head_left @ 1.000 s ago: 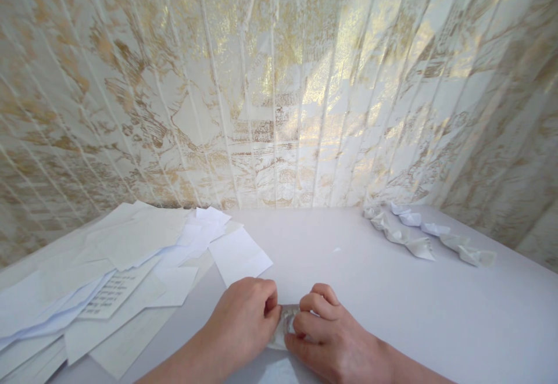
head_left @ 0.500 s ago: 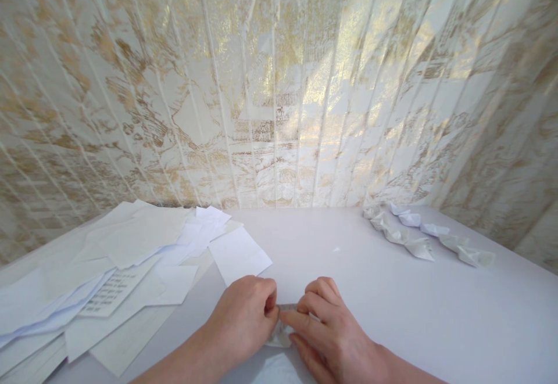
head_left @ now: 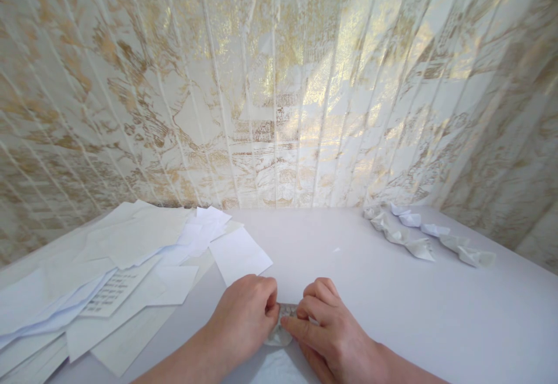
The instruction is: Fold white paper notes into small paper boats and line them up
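Low in the middle of the head view, a small folded piece of paper (head_left: pixel 279 337), pale grey with dark print marks, lies between my hands on the white table. My left hand (head_left: pixel 246 314) is curled closed on its left side, thumb and fingers pinching the edge. From the right, my right hand (head_left: pixel 329 332) has its index fingertip pressed on the paper, with the other fingers bent around its right edge. Much of the paper is hidden by both hands.
Loose paper sheets (head_left: pixel 131 239), some printed, overlap in a heap at the left. Several small folded paper boats (head_left: pixel 421 249) stand in two rows at the back right. A tiny paper scrap (head_left: pixel 336 250) lies mid-table. A patterned curtain (head_left: pixel 279 82) hangs behind the table (head_left: pixel 457 326).
My right index finger and thumb have shifted slightly on the folded paper, and a little more of its printed face shows. My left hand stays almost where it was.
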`<state>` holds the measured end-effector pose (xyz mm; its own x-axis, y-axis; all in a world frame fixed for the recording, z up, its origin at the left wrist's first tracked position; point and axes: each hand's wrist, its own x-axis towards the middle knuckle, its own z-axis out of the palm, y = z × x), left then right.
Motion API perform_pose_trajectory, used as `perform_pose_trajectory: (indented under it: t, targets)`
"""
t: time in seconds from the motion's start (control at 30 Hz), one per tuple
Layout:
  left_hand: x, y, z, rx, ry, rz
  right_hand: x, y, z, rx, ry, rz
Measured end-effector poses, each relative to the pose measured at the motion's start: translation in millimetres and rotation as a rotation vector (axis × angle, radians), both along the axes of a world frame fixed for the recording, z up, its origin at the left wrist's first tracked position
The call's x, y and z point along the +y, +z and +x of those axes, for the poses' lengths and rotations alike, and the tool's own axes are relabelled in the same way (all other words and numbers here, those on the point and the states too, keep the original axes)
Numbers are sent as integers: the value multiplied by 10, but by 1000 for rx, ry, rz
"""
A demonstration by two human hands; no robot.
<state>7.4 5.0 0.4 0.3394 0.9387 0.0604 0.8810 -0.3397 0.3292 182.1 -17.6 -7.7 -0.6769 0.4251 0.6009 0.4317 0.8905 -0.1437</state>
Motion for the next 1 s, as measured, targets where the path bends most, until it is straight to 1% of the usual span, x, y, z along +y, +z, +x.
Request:
perform_pose_trajectory:
  t: [0.2,0.37,0.43,0.53,0.67,0.77,0.83,0.9,1.0]
  targets:
    - [-3,-20,-9,-45,11,-18,5,3,-17,-27,-9,-10]
    - [9,-43,-26,-126,36,-58,19,21,-1,-40,10,-26]
    - [25,-37,-32,-176,48,-86,23,26,19,17,-6,-73]
    - [56,-24,-44,-275,67,-143,25,-9,50,155,-82,-164]
    - [86,-22,-57,-447,81,-236,25,-98,44,287,-260,-330]
    - [82,-24,-44,-559,92,-286,30,-108,-1,280,-368,-464]
    - [67,-25,-29,-606,86,-316,33,-83,-31,259,-390,-507]
    - [51,-26,-17,-627,65,-349,33,-54,-41,268,-384,-537]
    - [41,-19,-21,-624,29,-394,28,-39,-11,345,-307,-556]
